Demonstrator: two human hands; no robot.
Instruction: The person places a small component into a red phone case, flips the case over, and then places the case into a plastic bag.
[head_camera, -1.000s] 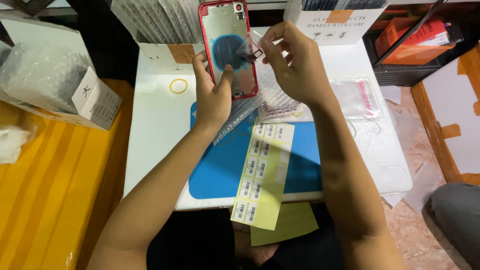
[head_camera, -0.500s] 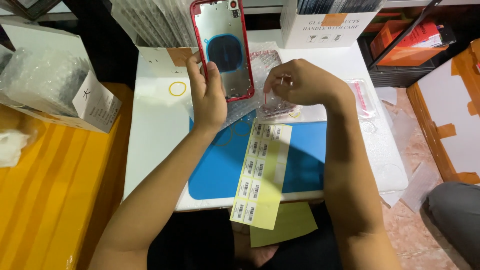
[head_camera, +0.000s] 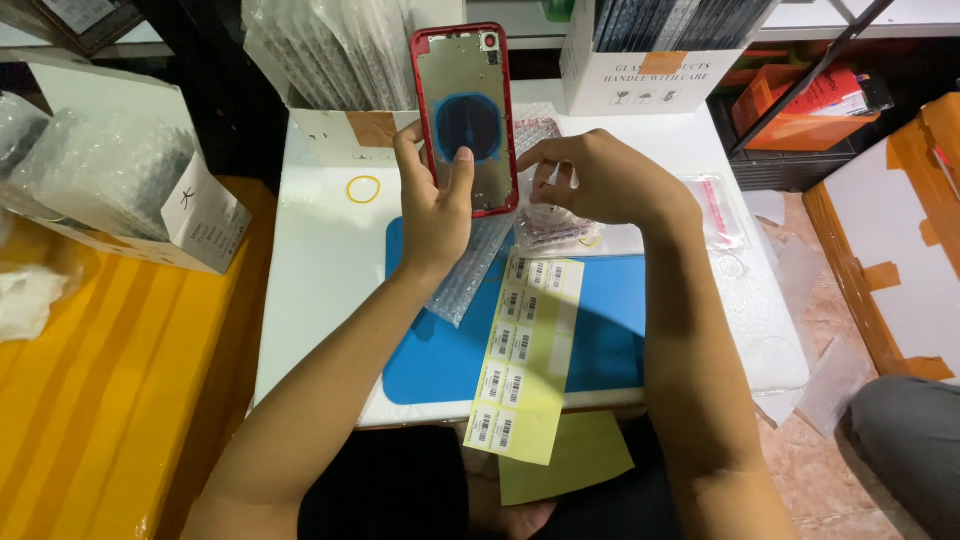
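Your left hand (head_camera: 432, 205) grips one red phone rear housing (head_camera: 466, 118) by its lower edge, thumb pressed on the inner face and fingers curled behind, holding it upright over the white table (head_camera: 320, 280). Your right hand (head_camera: 600, 180) pinches a small clear plastic bag (head_camera: 552, 222) just beside the housing, fingertips closed narrowly on it. With only the bottom edge held, the housing could tip or slip onto the table. The pinched bag could crumple. Below lie one blue mat (head_camera: 600, 320), one strip of bubble wrap (head_camera: 468, 280), one yellow sheet of barcode labels (head_camera: 520, 350) overhanging the table edge, and one yellow rubber band (head_camera: 363, 189).
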